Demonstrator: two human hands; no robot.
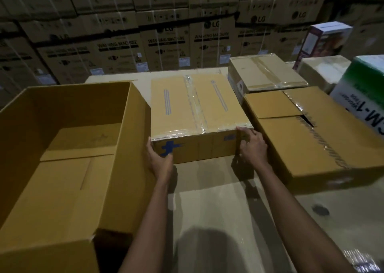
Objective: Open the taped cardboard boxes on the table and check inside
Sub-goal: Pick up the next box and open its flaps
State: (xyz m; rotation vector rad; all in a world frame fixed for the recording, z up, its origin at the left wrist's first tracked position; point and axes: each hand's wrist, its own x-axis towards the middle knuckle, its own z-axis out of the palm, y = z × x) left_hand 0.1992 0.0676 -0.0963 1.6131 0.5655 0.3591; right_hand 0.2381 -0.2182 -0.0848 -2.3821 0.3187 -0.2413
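The taped box is being held between the two hands, standing on the tabletop with clear tape running along its top seam. The left hand is being wrapped around the near left corner, thumb lying on the front face beside a blue mark, the fingers hidden round the side. The right hand is being curled over the near right corner, fingertips touching the taped top edge.

Just left of the left hand, a large open box is being shown with its inside bare. Just right of the right hand, a flat box is lying with its top seam parted. Beyond the right hand, a smaller sealed box is resting, with a white-and-green carton further right.

The pale tabletop is being dimly lit. Far beyond both hands, the room is being walled off by stacked washing-machine cartons.
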